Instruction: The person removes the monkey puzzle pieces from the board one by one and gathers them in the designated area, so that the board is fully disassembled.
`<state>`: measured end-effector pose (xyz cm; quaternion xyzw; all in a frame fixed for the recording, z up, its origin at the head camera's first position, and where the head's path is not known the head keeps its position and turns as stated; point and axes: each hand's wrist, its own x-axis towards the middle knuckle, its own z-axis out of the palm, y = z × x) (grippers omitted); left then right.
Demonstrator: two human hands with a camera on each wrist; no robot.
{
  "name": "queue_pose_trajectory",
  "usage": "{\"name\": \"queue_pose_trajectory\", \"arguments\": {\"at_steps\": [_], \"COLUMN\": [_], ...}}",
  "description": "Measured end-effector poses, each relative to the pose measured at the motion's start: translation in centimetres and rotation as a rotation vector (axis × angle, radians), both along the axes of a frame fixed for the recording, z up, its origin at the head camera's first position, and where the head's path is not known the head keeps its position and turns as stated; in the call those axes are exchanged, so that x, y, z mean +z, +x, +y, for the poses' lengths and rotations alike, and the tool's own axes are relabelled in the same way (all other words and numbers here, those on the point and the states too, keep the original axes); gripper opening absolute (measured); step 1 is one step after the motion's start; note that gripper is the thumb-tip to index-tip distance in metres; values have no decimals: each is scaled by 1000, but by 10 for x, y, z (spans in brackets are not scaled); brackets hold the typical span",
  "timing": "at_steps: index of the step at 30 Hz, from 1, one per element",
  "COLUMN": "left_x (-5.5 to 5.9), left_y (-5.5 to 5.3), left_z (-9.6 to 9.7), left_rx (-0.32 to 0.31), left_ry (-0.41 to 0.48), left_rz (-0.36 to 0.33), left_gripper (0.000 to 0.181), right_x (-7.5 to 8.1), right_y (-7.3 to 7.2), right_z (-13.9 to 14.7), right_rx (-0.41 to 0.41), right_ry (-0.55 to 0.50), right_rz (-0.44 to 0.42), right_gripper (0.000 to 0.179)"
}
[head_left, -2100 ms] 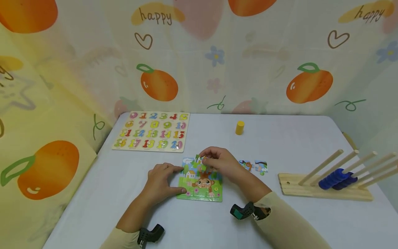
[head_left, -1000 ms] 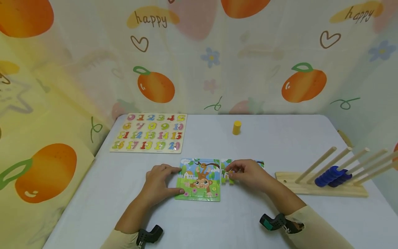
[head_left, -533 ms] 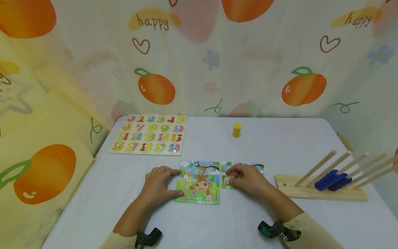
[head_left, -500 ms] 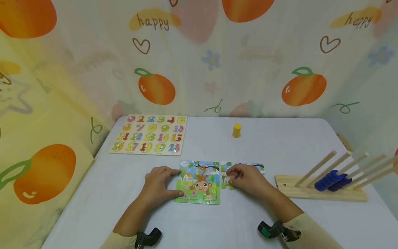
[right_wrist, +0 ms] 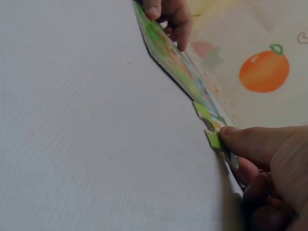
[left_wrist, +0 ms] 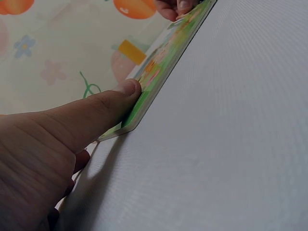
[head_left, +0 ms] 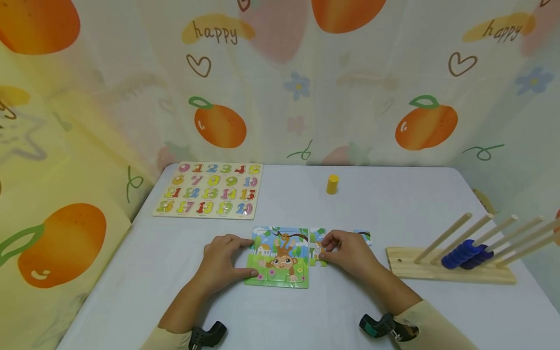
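Note:
A square monkey picture puzzle (head_left: 276,262) lies on the white table. My left hand (head_left: 223,257) spans its left side, the thumb resting on the lower left corner and the index fingertip at the upper left edge. In the left wrist view the thumb (left_wrist: 96,113) lies extended on the green border. My right hand (head_left: 350,250) pinches a green-edged jigsaw piece (right_wrist: 211,130) beside the puzzle's right edge; its thumb (right_wrist: 255,142) is on top. Leafy jigsaw pieces (head_left: 317,235) show just left of the right fingers, and another piece (head_left: 364,236) lies behind that hand.
A number board (head_left: 210,189) lies at the back left. A yellow cylinder (head_left: 332,184) stands at the back. On the right, a wooden base (head_left: 446,272) with several slanted pegs carries blue rings (head_left: 457,255). A printed cloth (head_left: 350,97) hangs behind the table.
My right hand has moved from above the puzzle to its right side, bringing jigsaw pieces there; lately it has shifted only slightly. The left hand has kept its place on the puzzle's left edge.

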<state>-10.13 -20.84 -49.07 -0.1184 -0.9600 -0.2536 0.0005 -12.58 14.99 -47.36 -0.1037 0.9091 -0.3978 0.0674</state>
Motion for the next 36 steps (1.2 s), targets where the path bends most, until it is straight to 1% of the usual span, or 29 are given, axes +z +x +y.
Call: {"name": "queue_pose_trajectory", "arguments": {"at_steps": [7, 11, 16, 22, 27, 32, 36], "left_x": [0, 1, 3, 5, 5, 7, 7], "left_y": [0, 0, 2, 4, 5, 4, 3], "left_z": [0, 0, 0, -1, -1, 3, 13], "left_rx": [0, -5, -4, -21, -25, -24, -71], "left_ry": [12, 10, 1, -2, -15, 4, 36], "left_rz": [-7, 1, -15, -5, 7, 41, 85], "left_gripper": [76, 76, 76, 76, 71, 61, 55], "right_x": [-3, -4, -4, 0, 2, 4, 5], "right_y": [2, 2, 2, 2, 3, 3, -1], "right_z": [0, 1, 3, 3, 3, 3, 1], "right_rx": [-14, -14, -1, -3, -4, 32, 103], "right_ry": [20, 17, 5, 6, -10, -59, -95], "right_rz": [6, 12, 8, 7, 7, 28, 40], "right_gripper": [22, 21, 20, 19, 17, 14, 13]}}
